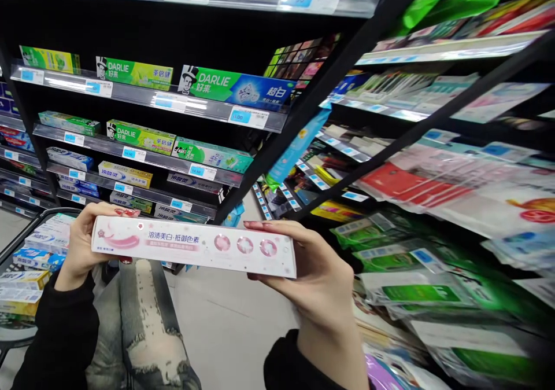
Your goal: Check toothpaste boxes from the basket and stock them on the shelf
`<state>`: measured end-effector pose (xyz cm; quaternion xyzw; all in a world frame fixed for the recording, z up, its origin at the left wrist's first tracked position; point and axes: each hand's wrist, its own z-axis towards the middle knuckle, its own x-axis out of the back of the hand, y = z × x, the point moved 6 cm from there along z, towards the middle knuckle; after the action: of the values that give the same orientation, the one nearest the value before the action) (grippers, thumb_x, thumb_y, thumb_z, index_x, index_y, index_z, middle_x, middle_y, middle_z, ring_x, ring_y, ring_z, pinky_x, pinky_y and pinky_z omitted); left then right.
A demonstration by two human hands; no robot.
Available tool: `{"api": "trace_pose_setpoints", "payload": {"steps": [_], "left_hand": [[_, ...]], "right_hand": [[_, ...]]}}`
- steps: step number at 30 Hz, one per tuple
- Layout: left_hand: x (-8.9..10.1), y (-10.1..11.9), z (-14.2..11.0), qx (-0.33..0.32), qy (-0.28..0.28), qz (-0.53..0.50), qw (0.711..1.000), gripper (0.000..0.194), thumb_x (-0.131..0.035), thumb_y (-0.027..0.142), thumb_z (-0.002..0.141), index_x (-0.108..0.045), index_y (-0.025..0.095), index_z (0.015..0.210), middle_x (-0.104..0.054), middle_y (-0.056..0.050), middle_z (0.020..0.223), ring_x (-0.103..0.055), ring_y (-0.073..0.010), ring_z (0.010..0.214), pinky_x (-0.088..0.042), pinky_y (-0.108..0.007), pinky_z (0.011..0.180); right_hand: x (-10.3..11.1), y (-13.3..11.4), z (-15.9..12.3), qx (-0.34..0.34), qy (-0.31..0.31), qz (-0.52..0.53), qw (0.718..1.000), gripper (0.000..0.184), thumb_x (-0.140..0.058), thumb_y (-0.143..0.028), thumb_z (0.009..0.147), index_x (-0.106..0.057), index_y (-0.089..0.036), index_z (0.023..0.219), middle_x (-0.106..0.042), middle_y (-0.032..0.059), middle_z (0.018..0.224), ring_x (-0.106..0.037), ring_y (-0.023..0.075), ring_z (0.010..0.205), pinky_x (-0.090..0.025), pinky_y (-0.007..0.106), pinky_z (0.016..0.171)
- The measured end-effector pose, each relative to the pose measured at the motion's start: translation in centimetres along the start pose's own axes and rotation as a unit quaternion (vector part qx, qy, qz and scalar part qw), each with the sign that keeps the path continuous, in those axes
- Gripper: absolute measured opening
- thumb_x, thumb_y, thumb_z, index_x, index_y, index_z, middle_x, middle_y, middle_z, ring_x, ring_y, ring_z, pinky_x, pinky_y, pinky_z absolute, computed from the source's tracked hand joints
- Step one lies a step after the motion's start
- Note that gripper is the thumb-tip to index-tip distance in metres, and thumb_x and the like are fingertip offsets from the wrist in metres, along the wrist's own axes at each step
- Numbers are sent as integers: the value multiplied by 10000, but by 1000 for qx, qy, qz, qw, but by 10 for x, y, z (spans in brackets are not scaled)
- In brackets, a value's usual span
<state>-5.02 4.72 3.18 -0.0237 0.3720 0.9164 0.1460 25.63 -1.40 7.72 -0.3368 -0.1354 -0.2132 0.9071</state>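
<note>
A long white toothpaste box [191, 257] with pink print lies level between my two hands, close in front of me. My left hand [84, 236] grips its left end, thumb and fingers on opposite edges. Around the right end my right hand [321, 262] is closed, fingertips on the upper edge and thumb below. One narrow printed side of the box faces me, showing three round pink pictures. Behind it stand shelves with green Darlie toothpaste boxes [236, 87], apart from both hands.
At the left, a basket or cart [26, 239] holds several toothpaste boxes. Shelf edges [143, 98] with price tags run across the front. To the right, a slanted-looking rack holds green packets [420, 291] and red-and-white packets [416, 176]. Grey floor [221, 320] lies below.
</note>
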Motion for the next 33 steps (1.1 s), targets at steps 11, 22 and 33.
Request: {"api": "trace_pose_setpoints", "payload": {"steps": [11,22,33], "left_hand": [[18,-31,-2,56,-19,-105,993,579,-942,226,468,-652,257,968,-717,-23,974,-685,-230,983,-532,-385,928],[37,-70,-10,133,46,-130,981,615,-965,282,325,-612,250,827,-690,14,860,-675,-209,911,-500,-377,947],[21,-21,-1,42,-22,-84,995,551,-930,199,493,-664,256,972,-710,-23,968,-674,-237,1007,-527,-381,935]], "right_hand": [[-10,-35,-6,41,14,-7,999,582,-849,-249,679,-625,-292,1214,-719,75,1059,-683,248,953,-590,366,752],[-34,-65,-3,73,-16,-128,989,680,-826,-260,712,-549,-323,1329,-725,68,1099,-694,257,932,-605,402,794],[-17,-18,-5,-1,35,44,998,513,-839,-274,688,-658,-277,1168,-730,100,1055,-704,274,949,-619,390,699]]}}
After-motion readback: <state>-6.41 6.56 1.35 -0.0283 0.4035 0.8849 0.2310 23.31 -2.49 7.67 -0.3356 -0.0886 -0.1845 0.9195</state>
